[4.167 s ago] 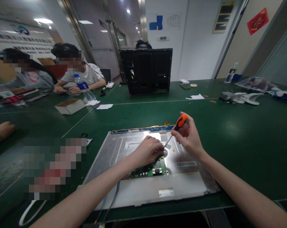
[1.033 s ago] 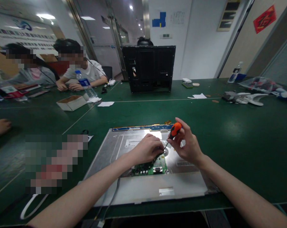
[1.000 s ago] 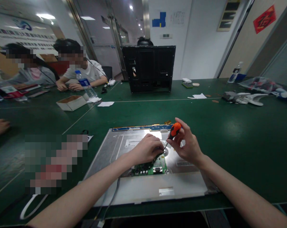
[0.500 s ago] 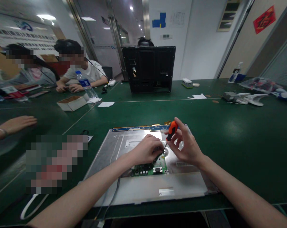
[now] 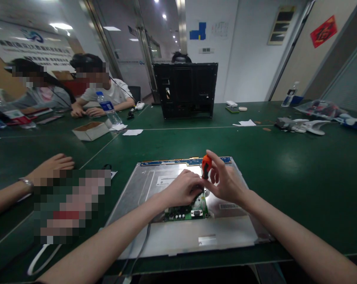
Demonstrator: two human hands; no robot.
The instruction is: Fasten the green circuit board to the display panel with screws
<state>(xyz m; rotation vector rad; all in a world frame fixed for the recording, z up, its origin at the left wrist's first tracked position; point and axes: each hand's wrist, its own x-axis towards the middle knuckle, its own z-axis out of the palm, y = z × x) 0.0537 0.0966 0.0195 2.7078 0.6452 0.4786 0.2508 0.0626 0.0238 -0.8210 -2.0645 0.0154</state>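
Note:
An orange and black screwdriver (image 5: 206,165) stands nearly upright in my right hand (image 5: 225,179), gripped between thumb and fingers. Its lower end reaches down beside the fingertips of my left hand (image 5: 182,189). Those fingers are curled together over a green circuit board (image 5: 200,205), and what they hold, if anything, is hidden. The board sits on the silver back of a flat display panel (image 5: 231,230) lying on the table. Along the panel's far edge runs a narrow blue circuit strip (image 5: 166,162). A thin grey cable (image 5: 145,244) trails from the board over the near edge.
Another person's hand (image 5: 52,169) rests on the green table (image 5: 299,189) at left, near a pixelated object with a white cable (image 5: 36,262). Further back are an open box (image 5: 91,132), a water bottle (image 5: 109,108) and an upright black monitor casing (image 5: 185,90). White-and-grey parts (image 5: 302,125) lie at right.
The screwdriver and my right hand have shifted left, and the screwdriver is more upright. My left hand stays about where it was. The other person's hand has moved right, nearer the pixelated object.

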